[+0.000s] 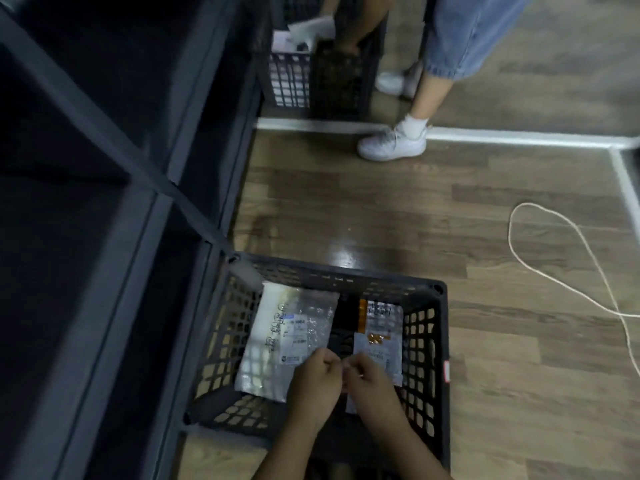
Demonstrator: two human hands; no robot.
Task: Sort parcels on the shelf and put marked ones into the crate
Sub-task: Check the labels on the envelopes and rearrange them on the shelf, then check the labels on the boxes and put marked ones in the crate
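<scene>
Left hand [317, 379] and right hand [372, 384] curled, close together over crate [346, 276]; held item indiscernible. Parcels [277, 341] just beyond fingertips: release low, labels up

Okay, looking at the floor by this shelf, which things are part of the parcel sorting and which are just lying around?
Part of the job: near crate, clear-wrapped parcel, orange-striped parcel, shelf, left hand, right hand.

Lying about: white cord on the floor, white floor tape. Another person is at the far crate.
</scene>
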